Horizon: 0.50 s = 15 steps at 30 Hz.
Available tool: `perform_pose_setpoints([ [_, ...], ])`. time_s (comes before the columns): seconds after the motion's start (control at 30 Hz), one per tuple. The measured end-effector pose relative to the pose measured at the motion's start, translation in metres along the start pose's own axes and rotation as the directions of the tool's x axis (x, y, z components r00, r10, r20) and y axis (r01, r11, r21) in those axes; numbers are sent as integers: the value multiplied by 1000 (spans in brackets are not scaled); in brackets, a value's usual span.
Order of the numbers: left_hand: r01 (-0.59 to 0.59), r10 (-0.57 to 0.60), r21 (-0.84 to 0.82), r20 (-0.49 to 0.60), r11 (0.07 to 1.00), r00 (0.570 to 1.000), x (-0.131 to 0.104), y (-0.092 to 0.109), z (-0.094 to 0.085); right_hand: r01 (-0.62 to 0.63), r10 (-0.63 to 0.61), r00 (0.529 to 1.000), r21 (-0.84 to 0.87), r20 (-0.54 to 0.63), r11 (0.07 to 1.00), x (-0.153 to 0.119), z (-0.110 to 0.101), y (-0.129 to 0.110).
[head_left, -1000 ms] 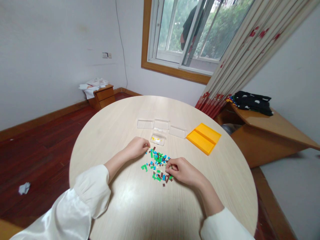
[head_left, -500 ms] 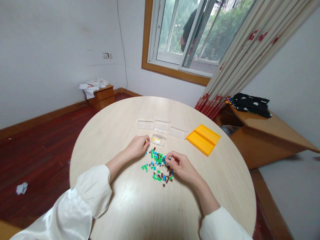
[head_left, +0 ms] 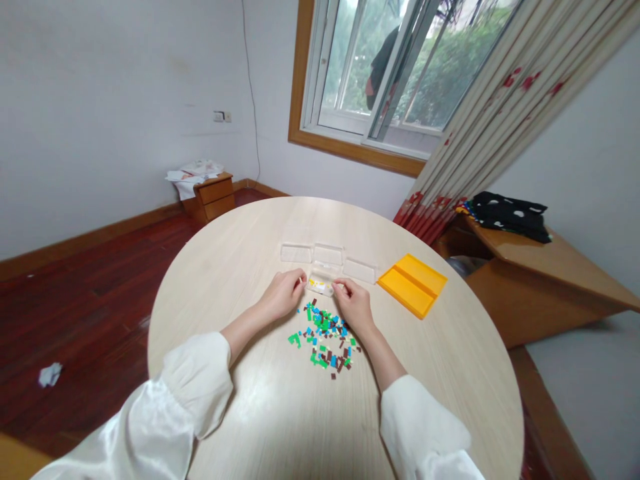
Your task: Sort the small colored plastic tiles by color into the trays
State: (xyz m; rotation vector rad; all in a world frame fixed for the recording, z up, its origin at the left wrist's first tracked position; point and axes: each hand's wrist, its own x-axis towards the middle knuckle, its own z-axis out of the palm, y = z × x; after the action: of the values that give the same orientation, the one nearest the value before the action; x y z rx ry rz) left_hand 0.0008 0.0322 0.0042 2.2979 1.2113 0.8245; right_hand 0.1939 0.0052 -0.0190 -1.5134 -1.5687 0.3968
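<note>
With both hands brought up to the small clear box (head_left: 321,283) on the round bench (head_left: 250,413), the left hand (head_left: 286,293) sits just beside its left end and the right hand (head_left: 354,303) at its right end. The left fingers are drawn narrow, thumb against forefinger; the right fingertips are also close together, right by the box's edge. Whether either set pinches a tiny piece, or touches the box wall, I cannot tell. The pile of small bricks (head_left: 326,324) lies on the bench nearer the person than the fingers, apart from them, spread flat in green, blue, brown and pale yellow. One brown brick (head_left: 333,377) lies at its near edge.

Yellow and whitish bits show inside the small clear box. Beyond it, three clear trays (head_left: 328,253) stand in a loose row, the right one slanted; no contents can be made out in them. Farther right lies an orange tray (head_left: 413,285), divided lengthwise by a ridge, its two sections bare.

The palms and the undersides of the fingers are hidden, and both sleeves (head_left: 197,380) run out of view at the bottom. Individual bricks in the thick of the pile blur together. Behind the window (head_left: 380,73), a dark shape is partly covered by the frame.
</note>
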Motion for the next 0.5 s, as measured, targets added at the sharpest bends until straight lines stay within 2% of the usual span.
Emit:
perform_pose_setpoints([
  [0.27,-44,29,-104,-139,994,990,12,-9,24,-14,14,1000,-11,18,1000,-2,-2,3],
  [0.5,-132,116,-89,-163,987,980,20,-10,32,31,-29,998,-47,52,998,-7,-6,0],
])
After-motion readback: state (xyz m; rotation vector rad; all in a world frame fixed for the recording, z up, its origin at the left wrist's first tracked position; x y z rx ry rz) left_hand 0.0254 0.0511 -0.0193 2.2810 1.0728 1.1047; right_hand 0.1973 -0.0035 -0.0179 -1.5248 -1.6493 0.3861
